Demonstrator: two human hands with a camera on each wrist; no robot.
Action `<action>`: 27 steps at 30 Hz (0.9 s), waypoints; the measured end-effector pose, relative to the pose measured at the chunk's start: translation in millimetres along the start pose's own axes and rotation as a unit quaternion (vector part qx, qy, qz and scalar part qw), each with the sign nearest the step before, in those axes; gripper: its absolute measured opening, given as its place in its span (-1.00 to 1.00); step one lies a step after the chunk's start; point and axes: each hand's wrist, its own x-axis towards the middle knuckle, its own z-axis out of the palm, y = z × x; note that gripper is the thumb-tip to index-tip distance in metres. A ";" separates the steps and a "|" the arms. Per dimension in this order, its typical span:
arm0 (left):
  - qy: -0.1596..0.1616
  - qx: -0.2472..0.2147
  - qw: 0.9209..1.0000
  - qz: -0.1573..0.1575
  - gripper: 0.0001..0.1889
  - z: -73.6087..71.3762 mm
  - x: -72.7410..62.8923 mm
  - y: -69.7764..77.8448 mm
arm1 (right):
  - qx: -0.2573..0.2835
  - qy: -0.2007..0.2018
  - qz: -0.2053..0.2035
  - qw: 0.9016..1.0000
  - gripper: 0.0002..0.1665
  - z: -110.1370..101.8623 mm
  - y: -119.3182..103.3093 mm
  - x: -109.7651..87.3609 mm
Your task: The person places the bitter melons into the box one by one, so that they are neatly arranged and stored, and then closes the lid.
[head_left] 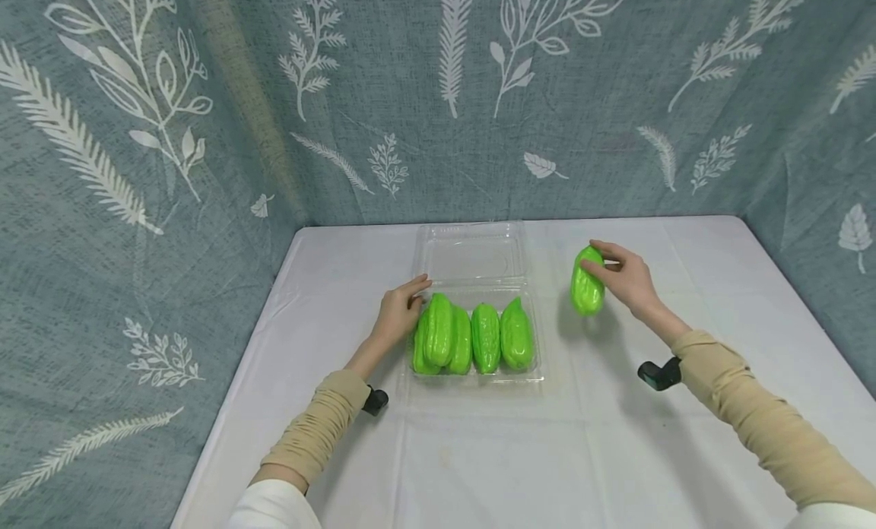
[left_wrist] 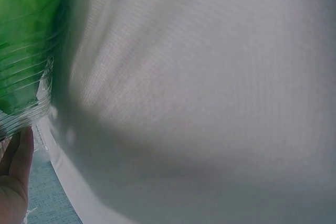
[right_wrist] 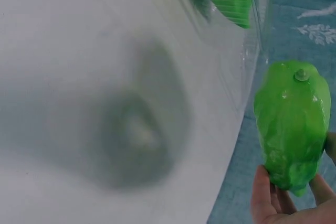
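Observation:
In the head view my right hand [head_left: 626,277] holds a glossy green, ridged gourd [head_left: 587,284] above the table, right of a clear plastic clamshell box [head_left: 537,362]. In the right wrist view, fingers and thumb grip one end of this gourd [right_wrist: 292,124], with its stem nub at the opposite end. My left hand [head_left: 398,315] is at the box's left side, fingers stretched along the rim near the hinge. The left wrist view shows straight fingers [left_wrist: 22,156] touching the ribbed box wall [left_wrist: 31,115]. Inside the box lie several similar green gourds [head_left: 486,339], one stacked on others at the left.
The box's clear lid [head_left: 471,253] lies folded back flat behind it. A white cloth covers the table [head_left: 479,460]. Blue-grey curtains [head_left: 411,96] with white leaf prints stand behind and at both sides. Dark wrist cameras [head_left: 660,374] hang below both wrists.

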 end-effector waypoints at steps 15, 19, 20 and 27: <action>-0.002 -0.004 1.000 -0.001 -0.61 -0.5 2.5 -1.4 | 0.020 -0.009 -0.007 1.000 -0.29 11.6 0.6 -2.5; -0.002 -0.004 1.000 0.000 -0.62 -0.5 3.0 -1.9 | 0.028 -0.012 -0.004 1.000 -0.29 16.2 -1.7 -1.1; -0.003 -0.004 1.000 0.001 -0.62 -0.4 3.2 -2.1 | 0.030 -0.013 -0.003 0.999 -0.29 17.1 -2.8 -1.2; -0.005 -0.003 1.000 -0.001 -0.61 0.1 4.5 -3.2 | 0.043 -0.023 -0.002 0.999 -0.29 23.3 -12.2 -3.3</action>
